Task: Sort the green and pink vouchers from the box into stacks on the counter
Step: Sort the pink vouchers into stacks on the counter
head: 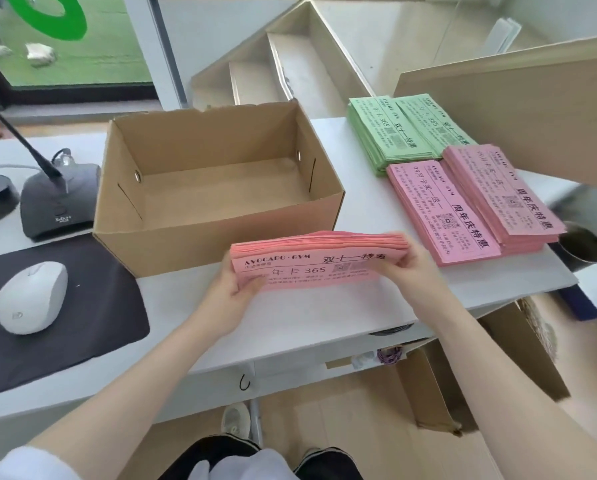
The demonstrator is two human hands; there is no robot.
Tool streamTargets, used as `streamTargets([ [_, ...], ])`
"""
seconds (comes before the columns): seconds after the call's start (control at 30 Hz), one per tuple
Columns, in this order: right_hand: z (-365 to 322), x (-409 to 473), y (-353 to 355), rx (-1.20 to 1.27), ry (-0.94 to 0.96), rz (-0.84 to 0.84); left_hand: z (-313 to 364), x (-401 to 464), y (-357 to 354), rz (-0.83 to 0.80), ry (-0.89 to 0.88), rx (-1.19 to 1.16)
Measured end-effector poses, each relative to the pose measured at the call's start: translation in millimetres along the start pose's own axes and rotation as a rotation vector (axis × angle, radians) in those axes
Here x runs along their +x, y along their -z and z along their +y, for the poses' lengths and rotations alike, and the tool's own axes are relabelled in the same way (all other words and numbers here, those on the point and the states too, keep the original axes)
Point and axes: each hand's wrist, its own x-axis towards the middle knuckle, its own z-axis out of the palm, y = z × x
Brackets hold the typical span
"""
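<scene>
The left hand (233,289) and right hand (406,268) grasp a pink stack (316,259) by its ends, standing it on the counter (324,317) just near the empty box (217,178). Green stacks (401,129) and pink stacks (473,199) lie right.

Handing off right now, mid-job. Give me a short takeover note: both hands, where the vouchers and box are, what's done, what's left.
Left hand and right hand: each grips an end of one pink voucher bundle, held on edge at the counter just in front of the box.
Box: open, looks empty.
Done: two green stacks far right; two pink stacks in front of them.
Left: square up the held bundle and set it down by the pink stacks. Its print matches the green vouchers' heading, so perhaps a separate stack.
</scene>
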Motion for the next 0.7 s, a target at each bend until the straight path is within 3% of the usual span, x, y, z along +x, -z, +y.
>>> streamTargets([
  [0.2,-7,-3,9,-0.013,0.012,0.176,26,12,-2,-0.071,-0.198,0.134],
  [0.37,-16,-9,36,0.015,0.003,0.403,73,33,-27,-0.177,-0.314,0.046],
  [0.47,-17,-15,54,0.078,-0.03,0.548,91,46,-53,-0.257,-0.226,-0.011],
  [0.6,-10,-12,78,0.265,-0.11,0.693,105,67,-88,-0.244,-0.037,-0.228],
  [0.7,-5,-6,97,0.434,-0.205,0.73,98,84,-121,-0.263,0.093,-0.4],
])
